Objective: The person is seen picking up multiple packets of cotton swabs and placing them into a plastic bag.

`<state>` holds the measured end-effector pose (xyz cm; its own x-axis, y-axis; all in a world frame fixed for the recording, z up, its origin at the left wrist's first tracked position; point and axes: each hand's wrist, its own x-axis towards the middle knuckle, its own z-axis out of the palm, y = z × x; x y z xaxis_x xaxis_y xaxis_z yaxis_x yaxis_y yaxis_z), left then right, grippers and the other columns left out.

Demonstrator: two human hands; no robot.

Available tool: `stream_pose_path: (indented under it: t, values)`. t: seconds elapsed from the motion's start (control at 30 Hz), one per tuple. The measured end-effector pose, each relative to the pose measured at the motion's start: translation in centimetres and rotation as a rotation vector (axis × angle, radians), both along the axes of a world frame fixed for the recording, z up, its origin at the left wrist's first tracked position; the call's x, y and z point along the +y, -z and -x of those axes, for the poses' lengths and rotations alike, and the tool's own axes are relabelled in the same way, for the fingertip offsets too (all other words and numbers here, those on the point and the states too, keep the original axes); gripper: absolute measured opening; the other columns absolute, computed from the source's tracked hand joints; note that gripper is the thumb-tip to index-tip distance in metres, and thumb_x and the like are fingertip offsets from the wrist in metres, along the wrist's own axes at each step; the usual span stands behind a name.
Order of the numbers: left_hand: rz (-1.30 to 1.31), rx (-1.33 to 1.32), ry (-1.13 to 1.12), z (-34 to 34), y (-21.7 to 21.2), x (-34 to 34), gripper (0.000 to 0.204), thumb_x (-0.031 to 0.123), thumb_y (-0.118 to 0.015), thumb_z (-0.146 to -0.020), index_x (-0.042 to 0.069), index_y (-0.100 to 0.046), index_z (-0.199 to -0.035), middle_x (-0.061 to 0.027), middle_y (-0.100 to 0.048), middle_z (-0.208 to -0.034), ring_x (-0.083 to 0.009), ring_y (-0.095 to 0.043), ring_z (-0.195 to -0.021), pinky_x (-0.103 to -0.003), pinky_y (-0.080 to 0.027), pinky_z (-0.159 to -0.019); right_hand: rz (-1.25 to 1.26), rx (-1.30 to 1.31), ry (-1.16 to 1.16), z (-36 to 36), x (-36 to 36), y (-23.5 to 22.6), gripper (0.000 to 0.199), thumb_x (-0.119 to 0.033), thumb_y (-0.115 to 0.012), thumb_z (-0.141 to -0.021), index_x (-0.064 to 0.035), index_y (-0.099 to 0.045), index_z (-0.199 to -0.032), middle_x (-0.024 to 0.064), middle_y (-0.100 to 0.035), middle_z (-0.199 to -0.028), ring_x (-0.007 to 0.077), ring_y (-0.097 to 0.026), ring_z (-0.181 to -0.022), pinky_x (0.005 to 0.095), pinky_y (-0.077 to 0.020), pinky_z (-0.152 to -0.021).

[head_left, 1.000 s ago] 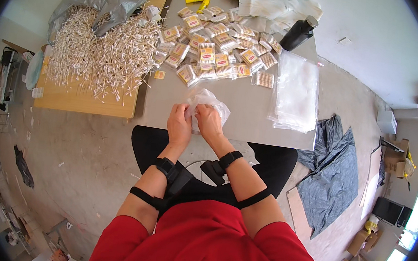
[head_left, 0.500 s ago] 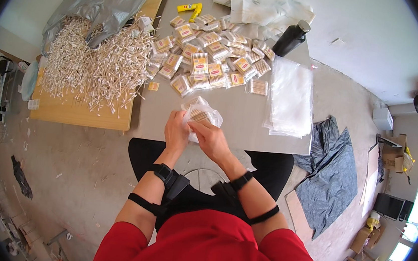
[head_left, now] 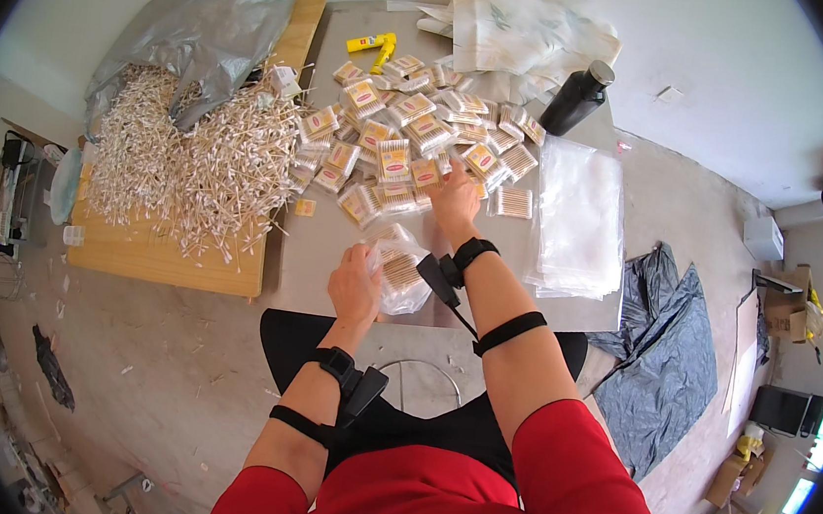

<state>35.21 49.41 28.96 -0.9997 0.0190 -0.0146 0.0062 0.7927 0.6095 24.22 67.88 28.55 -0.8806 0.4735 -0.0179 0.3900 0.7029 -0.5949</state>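
Observation:
My left hand (head_left: 356,286) is closed on the edge of a clear plastic bag (head_left: 405,299) near the table's front edge. Bundled cotton swabs (head_left: 397,267) show through its film. Farther out, my right hand (head_left: 455,202) rests at the near side of a heap of small swab packs, its fingers apart over them; its fingertips are partly lost among the packs. One yellow-labelled pack (head_left: 394,159) lies just left of that hand, and another pack with bare sticks showing (head_left: 512,202) lies to its right.
Loose cotton swabs (head_left: 218,159) cover a wooden board at left, beneath a grey plastic bag (head_left: 206,24). Flat clear bags (head_left: 578,224) are stacked at right, near a black bottle (head_left: 577,99). A yellow glue stick (head_left: 365,42) lies behind the packs.
My right hand has left the plastic bag and moved forward to the heap of packs. My left hand still holds the bag. The whole view has shifted slightly.

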Motion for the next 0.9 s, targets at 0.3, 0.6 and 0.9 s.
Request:
stream_pose_path:
  t: [0.3,0.6,0.9]
  values:
    - [-0.241,0.268,-0.010,-4.2,-6.2,-1.7,0.069,0.014,-0.073,-0.074,0.005,-0.039,-0.133,-0.0102,-0.047,-0.124,-0.0230,-0.051,-0.105,-0.038,-0.042,-0.089,1.070,0.057,0.044,-8.7,4.2,-5.2,0.030,-0.024,-0.075,-0.079,-0.0019,-0.062,-0.094,0.0020,-0.063,-0.080,0.0079,-0.053,-0.062,0.0224,-0.0412,-0.056]
    - [-1.290,-0.380,-0.064,-9.8,-6.1,-0.5,0.033,0.012,-0.066,-0.087,0.002,-0.054,-0.116,-0.0070,-0.059,-0.112,-0.0131,-0.058,-0.094,-0.025,-0.045,-0.082,1.294,-0.061,-0.224,-21.3,-4.1,-8.6,0.038,-0.025,-0.067,-0.087,0.0011,-0.058,-0.113,0.0086,-0.065,-0.097,0.0132,-0.061,-0.085,0.0260,-0.0486,-0.073]
    - [-0.506,0.144,0.542,-10.9,-8.6,-5.3,0.035,-0.004,-0.070,-0.071,0.004,-0.060,-0.103,-0.0088,-0.060,-0.100,-0.0244,-0.062,-0.089,-0.033,-0.051,-0.077,0.768,-0.354,-0.953,-20.9,-1.5,-12.9,0.061,-0.036,-0.065,-0.087,-0.0024,-0.044,-0.134,0.0127,-0.054,-0.129,0.0251,-0.051,-0.119,0.0362,-0.0400,-0.099]
